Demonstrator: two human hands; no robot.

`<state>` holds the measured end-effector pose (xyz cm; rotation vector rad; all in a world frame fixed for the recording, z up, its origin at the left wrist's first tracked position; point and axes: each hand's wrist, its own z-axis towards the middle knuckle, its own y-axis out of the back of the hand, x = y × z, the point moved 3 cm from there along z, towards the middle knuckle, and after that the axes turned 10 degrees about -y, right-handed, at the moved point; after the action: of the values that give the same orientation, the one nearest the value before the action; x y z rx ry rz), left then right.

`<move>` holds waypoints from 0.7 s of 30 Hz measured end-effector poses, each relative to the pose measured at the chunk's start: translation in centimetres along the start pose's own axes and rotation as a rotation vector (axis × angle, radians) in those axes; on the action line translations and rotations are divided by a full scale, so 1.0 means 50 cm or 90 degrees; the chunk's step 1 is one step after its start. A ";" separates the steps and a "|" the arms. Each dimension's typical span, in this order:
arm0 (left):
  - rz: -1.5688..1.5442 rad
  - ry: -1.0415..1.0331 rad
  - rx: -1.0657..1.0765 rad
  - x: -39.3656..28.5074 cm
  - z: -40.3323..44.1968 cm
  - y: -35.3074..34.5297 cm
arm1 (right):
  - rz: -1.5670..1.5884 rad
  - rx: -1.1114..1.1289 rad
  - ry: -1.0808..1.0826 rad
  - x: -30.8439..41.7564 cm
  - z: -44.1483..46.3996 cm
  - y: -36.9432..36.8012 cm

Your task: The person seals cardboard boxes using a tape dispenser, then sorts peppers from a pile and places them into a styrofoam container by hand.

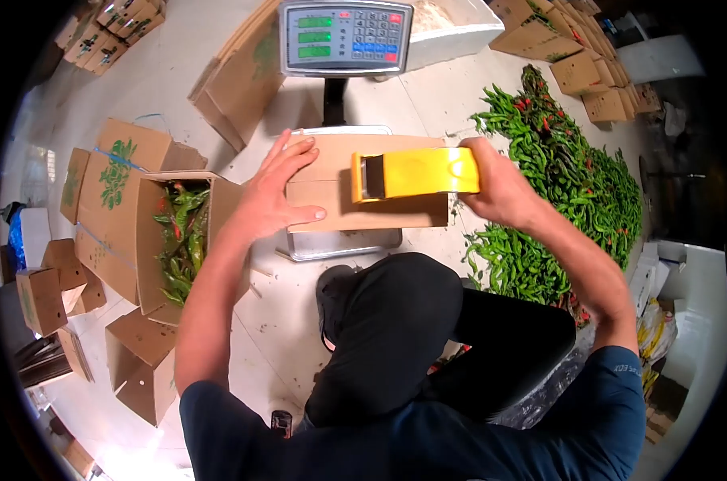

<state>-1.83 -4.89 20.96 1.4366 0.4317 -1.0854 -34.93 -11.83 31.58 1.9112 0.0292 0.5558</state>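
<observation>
A closed cardboard box (pixel 323 168) lies on the metal platform (pixel 343 247) of a weighing scale, its top flaps meeting along a seam. My left hand (pixel 279 188) rests flat on the box's left end, fingers spread. Gripped in my right hand (pixel 496 184) is a yellow tape dispenser (pixel 420 172), held over the right half of the box. Its dark front end points left; whether it touches the cardboard I cannot tell. Beyond the box stands the scale's display (pixel 346 38), with green lit digits and a keypad.
Green and red peppers (pixel 572 176) form a large heap on the floor at right. An open carton of peppers (pixel 183 232) stands at left, near an open carton (pixel 143 365). Flattened cardboard (pixel 239 72) leans beside the scale. Stacked boxes (pixel 111 32) line the back.
</observation>
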 end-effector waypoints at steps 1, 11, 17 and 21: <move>-0.012 -0.008 -0.003 0.008 0.000 -0.002 | -0.006 -0.005 -0.010 -0.023 -0.010 0.019; -0.001 0.026 -0.016 -0.006 0.014 -0.007 | -0.039 -0.052 -0.035 -0.243 -0.075 0.108; 0.041 0.035 0.011 -0.027 0.020 -0.006 | 0.000 -0.055 -0.022 -0.283 -0.066 0.058; 0.258 -0.004 0.125 -0.056 0.040 0.008 | 0.026 -0.059 -0.010 -0.311 -0.067 0.030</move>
<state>-3.58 -5.86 23.78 1.6066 0.0222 -0.8184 -50.43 -13.82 28.25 1.8288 -0.0446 0.5595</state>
